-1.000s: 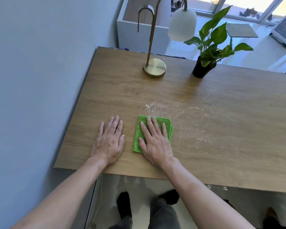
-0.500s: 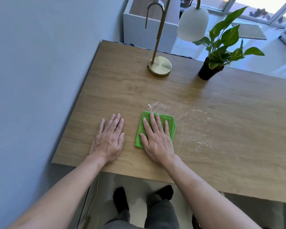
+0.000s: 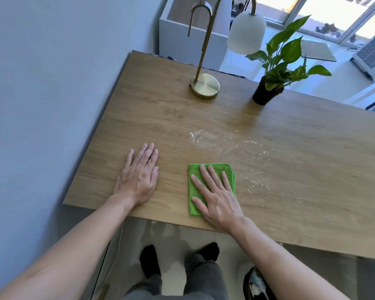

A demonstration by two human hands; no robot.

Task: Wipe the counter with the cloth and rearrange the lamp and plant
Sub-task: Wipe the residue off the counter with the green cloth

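A folded green cloth lies on the wooden counter close to its near edge. My right hand presses flat on the cloth with fingers spread. My left hand rests flat on the bare wood to the left, holding nothing. White powdery streaks mark the counter just beyond and to the right of the cloth. A brass lamp with a white shade stands at the far edge. A leafy plant in a black pot sits to its right.
A grey wall runs along the counter's left end. Beyond the far edge are a white cabinet and a bright floor with a mat. My feet and a dark bin show below the near edge.
My right hand has slid the cloth back toward the near edge and slightly right, off the white specks. The left hand stays put. The view has shifted a little.
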